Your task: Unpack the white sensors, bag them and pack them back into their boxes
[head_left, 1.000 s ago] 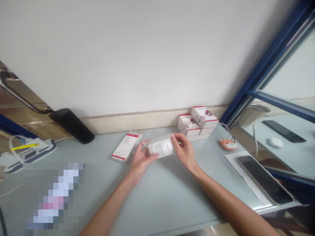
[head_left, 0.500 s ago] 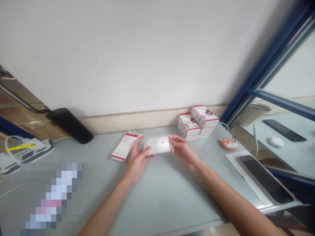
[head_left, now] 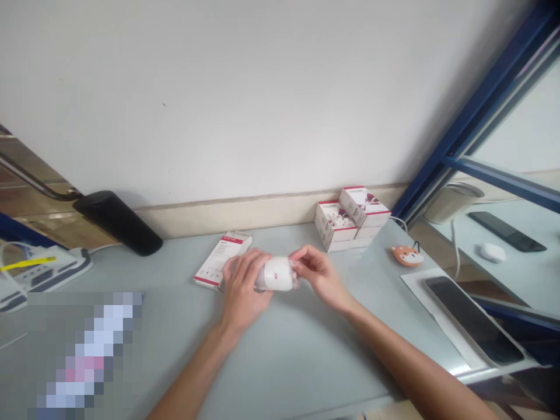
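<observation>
A white rounded device in a clear plastic bag is held low over the grey tabletop. My left hand wraps over its left part, the fingers covering that end. At the right end, my right hand pinches the plastic between thumb and fingers. A small red mark shows on the white surface. Just behind my left hand lies a flat white and red box, its lower right part hidden by the fingers.
White and red boxes are stacked against the wall. An orange animal-face pouch and a phone on white paper lie at right. At left stand a black cylinder and a white power strip. A blue-framed mirror borders the right.
My left hand has turned over, from thumb on the front to fingers wrapped across the top. The bagged device has moved slightly down and left. My right hand now pinches the bag's end.
</observation>
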Demonstrator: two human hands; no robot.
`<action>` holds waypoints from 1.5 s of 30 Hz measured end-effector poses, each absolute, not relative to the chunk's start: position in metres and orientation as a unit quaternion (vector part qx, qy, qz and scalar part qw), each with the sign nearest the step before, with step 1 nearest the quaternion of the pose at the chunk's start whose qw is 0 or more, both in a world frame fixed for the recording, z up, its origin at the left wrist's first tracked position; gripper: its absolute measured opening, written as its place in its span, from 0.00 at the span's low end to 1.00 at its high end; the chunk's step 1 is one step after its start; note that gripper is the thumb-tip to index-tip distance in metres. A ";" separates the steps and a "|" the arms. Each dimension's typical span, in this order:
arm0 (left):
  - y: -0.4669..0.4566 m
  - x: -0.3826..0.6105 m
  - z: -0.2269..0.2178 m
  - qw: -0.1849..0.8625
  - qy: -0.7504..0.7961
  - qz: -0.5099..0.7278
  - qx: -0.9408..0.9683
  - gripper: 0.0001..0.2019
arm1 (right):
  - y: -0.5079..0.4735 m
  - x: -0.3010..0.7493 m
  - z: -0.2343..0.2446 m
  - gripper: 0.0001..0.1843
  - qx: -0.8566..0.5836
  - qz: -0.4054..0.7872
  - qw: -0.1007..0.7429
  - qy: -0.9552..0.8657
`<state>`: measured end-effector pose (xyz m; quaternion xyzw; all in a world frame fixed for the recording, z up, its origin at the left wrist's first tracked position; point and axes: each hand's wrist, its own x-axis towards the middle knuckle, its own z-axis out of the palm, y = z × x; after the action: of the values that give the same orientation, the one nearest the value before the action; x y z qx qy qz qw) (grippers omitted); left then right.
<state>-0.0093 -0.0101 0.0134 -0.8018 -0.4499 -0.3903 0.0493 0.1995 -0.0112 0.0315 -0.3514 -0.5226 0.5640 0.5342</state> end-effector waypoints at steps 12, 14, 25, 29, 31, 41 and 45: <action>0.001 -0.020 0.001 -0.011 -0.468 -0.375 -0.800 0.27 | -0.009 0.205 0.037 0.24 -0.360 0.538 0.471 -0.600; 0.000 -0.019 -0.001 -0.046 -0.463 -0.376 -0.802 0.26 | -0.008 0.205 0.034 0.16 -0.396 0.527 0.476 -0.582; -0.012 -0.017 0.016 -0.197 -0.387 -0.380 -0.817 0.27 | 0.007 0.217 0.033 0.17 -0.427 0.604 0.534 -0.409; -0.011 -0.012 0.012 -0.235 -0.414 -0.442 -0.761 0.21 | 0.014 0.216 0.026 0.16 -0.448 0.612 0.528 -0.381; -0.009 -0.010 0.010 -0.262 -0.458 -0.468 -0.709 0.19 | 0.016 0.213 0.021 0.17 -0.456 0.594 0.527 -0.401; -0.007 -0.005 0.024 -0.472 -0.534 -0.506 -0.485 0.24 | 0.004 0.189 0.001 0.13 -0.527 0.401 0.504 -0.555; -0.010 -0.005 0.035 -0.633 -0.459 -0.462 -0.418 0.25 | 0.005 0.197 0.008 0.09 -0.525 0.334 0.485 -0.615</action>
<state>-0.0053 -0.0105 0.0346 -0.4179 -0.4592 -0.4620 -0.6333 0.1966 0.0046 0.0078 -0.5250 -0.6148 0.3337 0.4848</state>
